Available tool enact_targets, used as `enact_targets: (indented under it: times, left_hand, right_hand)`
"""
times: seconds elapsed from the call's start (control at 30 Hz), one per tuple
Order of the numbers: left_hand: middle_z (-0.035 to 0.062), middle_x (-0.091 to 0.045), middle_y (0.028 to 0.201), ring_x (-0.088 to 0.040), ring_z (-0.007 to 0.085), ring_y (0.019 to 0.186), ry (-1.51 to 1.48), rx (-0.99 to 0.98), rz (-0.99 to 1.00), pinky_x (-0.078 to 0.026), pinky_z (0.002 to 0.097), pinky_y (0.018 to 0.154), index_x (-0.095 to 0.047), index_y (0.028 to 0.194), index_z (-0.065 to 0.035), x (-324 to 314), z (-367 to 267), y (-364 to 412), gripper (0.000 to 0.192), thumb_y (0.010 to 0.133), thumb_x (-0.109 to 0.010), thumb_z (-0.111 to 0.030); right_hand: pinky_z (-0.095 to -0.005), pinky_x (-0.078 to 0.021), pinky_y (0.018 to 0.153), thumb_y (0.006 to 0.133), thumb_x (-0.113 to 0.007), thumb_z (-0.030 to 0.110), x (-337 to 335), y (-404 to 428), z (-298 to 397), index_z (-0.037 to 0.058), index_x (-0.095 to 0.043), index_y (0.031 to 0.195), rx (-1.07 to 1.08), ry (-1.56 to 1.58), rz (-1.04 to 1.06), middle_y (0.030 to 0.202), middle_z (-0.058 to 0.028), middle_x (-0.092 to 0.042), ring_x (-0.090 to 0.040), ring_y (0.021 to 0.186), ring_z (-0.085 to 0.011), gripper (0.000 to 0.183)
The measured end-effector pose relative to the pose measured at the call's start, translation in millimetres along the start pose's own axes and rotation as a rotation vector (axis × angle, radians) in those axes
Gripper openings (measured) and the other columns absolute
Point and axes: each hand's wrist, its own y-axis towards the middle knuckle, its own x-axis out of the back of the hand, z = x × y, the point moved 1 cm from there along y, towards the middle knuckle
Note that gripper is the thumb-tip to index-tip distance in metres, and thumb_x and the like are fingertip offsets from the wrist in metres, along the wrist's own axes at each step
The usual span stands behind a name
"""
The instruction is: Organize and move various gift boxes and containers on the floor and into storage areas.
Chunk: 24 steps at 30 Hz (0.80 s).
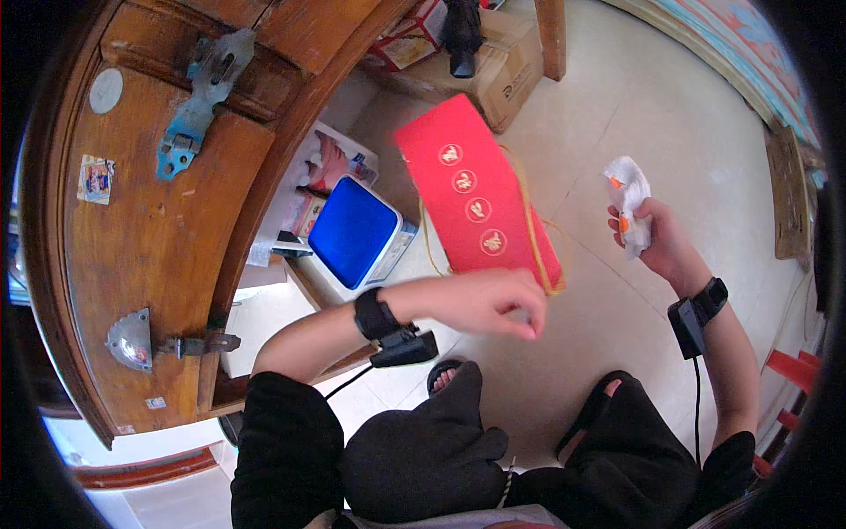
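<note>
My right hand (651,231) grips a crumpled white wrapper (631,198) with orange patches, held over the tiled floor. My left hand (512,307) is curled and slightly blurred, at the near end of a red gift bag (456,165). The bag lies at a slant in view, with a row of gold round emblems and a blurred far corner. Its gold cord handles (525,205) run towards my left hand. Whether the fingers hold the cords cannot be made out. Both wrists wear black straps with small black devices.
Left of me stands a wooden cabinet (165,251) with metal hasps. Beside it is a white container with a blue lid (357,231). A cardboard box (509,73) and a dark object (462,40) are at the far side. A red slatted item (793,370) stands at right.
</note>
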Motion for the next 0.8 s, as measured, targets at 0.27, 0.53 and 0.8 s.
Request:
enact_targets:
  times: [0.27,0.53,0.8]
  left_hand:
    - [0.0073,-0.059,0.100,-0.057,0.0154,0.089,-0.090,0.050,-0.152,-0.046,0.0279,0.079,-0.055,0.108,-0.0031,11,-19,-9,0.028,0.083,-0.061,-0.014]
    - [0.0079,-0.058,0.102,-0.055,0.0216,0.096,0.266,0.629,-2.049,-0.041,0.0308,0.086,-0.053,0.108,-0.0010,3,175,-277,0.032,0.080,-0.062,-0.011]
    - [0.0117,-0.054,0.110,-0.054,0.0326,0.101,-1.326,0.341,-1.691,-0.047,0.0402,0.085,-0.045,0.111,-0.0046,-70,190,-248,0.031,0.085,-0.059,-0.014]
  right_hand:
    - [-0.0314,-0.0457,0.075,0.072,-0.050,0.013,-4,4,-2,0.0012,-0.043,0.117,-0.009,0.009,-0.010,0.101,-0.0113,-0.057,-0.056,0.086,-0.0210,0.048]
    - [-0.0314,-0.0462,0.075,0.072,-0.049,0.013,-14,1,0,0.0013,-0.043,0.117,-0.020,-0.005,-0.023,0.102,-0.0122,-0.057,-0.056,0.087,-0.0210,0.047]
    - [-0.0315,-0.0459,0.076,0.072,-0.049,0.014,-12,-4,1,0.0020,-0.044,0.117,-0.015,-0.026,-0.048,0.101,-0.0114,-0.057,-0.056,0.087,-0.0204,0.047]
